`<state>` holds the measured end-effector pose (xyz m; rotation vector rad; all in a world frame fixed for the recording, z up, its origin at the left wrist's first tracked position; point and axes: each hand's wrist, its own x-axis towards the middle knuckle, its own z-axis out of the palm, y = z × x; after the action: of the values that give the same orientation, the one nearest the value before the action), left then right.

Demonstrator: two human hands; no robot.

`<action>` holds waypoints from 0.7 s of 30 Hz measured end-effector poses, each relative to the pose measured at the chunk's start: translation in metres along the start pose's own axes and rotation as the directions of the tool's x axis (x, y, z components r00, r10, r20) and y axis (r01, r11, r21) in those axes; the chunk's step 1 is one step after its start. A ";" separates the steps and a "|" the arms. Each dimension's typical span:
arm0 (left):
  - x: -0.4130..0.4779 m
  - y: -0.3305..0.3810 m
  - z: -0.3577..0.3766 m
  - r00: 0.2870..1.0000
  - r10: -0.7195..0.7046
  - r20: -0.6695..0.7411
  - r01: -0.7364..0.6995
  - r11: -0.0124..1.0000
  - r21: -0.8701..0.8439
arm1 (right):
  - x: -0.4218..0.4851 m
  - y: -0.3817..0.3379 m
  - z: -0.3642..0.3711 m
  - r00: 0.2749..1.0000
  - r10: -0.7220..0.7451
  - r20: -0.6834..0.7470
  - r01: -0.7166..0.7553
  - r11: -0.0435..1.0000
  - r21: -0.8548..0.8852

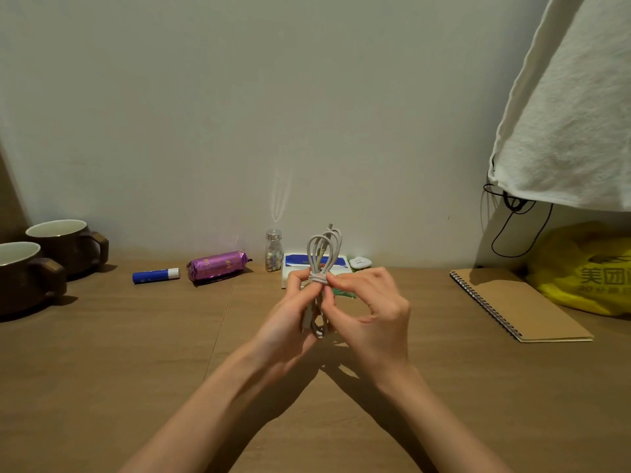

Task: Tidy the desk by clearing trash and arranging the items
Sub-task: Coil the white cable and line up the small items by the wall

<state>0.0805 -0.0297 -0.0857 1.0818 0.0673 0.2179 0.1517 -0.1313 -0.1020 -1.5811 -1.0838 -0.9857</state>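
Left hand point(293, 312): fingers closed round the lower part of a coiled white cable point(322, 257), held upright above the middle of the desk point(136, 353).
Right hand point(372, 315): thumb and forefinger pinched on the wrap at the waist of the bundle, at 3 o'clock of the left hand, the two hands touching at the cable.
Cable: loops stand up at 12 o'clock of the hands, a plug tip showing at the very top; the tail hangs down inside the left palm. It is off the desk, carried wholly by the hands.
Handling: it looks light, soft and springy; the loops will likely fan open if the waist is let go. The waist wrap seems the best place to hold, not the plug ends.
Step in hand: probably cinching the coil so that it can be laid down neatly.
Behind the hands, 12 o'clock: a white and blue packet point(307, 260), a small glass bottle point(273, 250), a small white object point(358, 262); something green point(343, 293) lies just beyond the right fingers, too hidden to name.
At 10 o'clock: a purple wrapped pack point(218, 265) and a blue glue stick point(155, 275), near each other.
At 9 o'clock: two brown mugs point(51, 257), side by side at the desk's edge.
At 2 o'clock: a spiral notebook point(519, 303), with a yellow plastic bag point(587, 271) just behind it.
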 end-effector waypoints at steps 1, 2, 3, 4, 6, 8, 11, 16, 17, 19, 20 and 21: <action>0.000 0.000 0.000 1.000 0.006 -0.015 -0.005 0.999 0.036 | 0.000 0.000 0.000 1.000 0.008 0.002 -0.008 1.000 -0.003; 0.000 0.001 0.000 1.000 0.011 -0.027 -0.009 0.998 0.059 | -0.001 0.000 0.000 1.000 0.020 0.006 -0.020 1.000 -0.001; 0.000 0.002 0.000 0.999 0.015 -0.030 -0.013 0.997 0.075 | -0.001 -0.001 0.000 0.999 0.039 0.012 -0.039 0.999 0.007; -0.001 0.002 0.000 0.999 0.018 -0.029 -0.016 0.996 0.085 | 0.000 -0.001 0.000 0.998 0.067 0.017 -0.067 0.998 0.022; -0.001 0.003 0.001 0.999 0.022 -0.032 -0.019 0.995 0.094 | 0.001 -0.004 0.000 0.988 0.151 0.022 -0.152 0.985 0.086; -0.001 0.003 0.001 0.998 0.035 -0.042 -0.030 0.991 0.128 | 0.003 -0.006 -0.002 0.972 0.232 0.038 -0.235 0.960 0.154; 0.000 0.002 -0.001 0.997 0.053 -0.048 -0.044 0.986 0.163 | 0.004 -0.009 -0.003 0.946 0.316 0.077 -0.325 0.924 0.201; 0.001 0.004 -0.003 0.997 0.050 -0.062 -0.042 0.991 0.124 | 0.008 -0.012 -0.004 0.863 0.465 0.197 -0.505 0.799 0.327; 0.001 0.004 -0.003 0.997 0.051 -0.064 -0.043 0.992 0.121 | 0.008 -0.012 -0.004 0.857 0.472 0.205 -0.515 0.789 0.334; 0.001 0.004 -0.004 0.997 0.050 -0.065 -0.043 0.993 0.109 | 0.008 -0.010 -0.003 0.847 0.488 0.212 -0.532 0.781 0.326; 0.001 0.005 -0.003 0.997 0.050 -0.065 -0.043 0.993 0.107 | 0.007 -0.008 -0.003 0.840 0.500 0.213 -0.543 0.779 0.314; 0.001 0.005 -0.003 0.996 0.055 -0.063 -0.048 0.993 0.111 | 0.007 -0.007 -0.002 0.832 0.511 0.216 -0.555 0.776 0.301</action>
<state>0.0803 -0.0250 -0.0824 1.1861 0.1116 0.2994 0.1469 -0.1306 -0.0938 -1.5309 -0.7596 -0.2870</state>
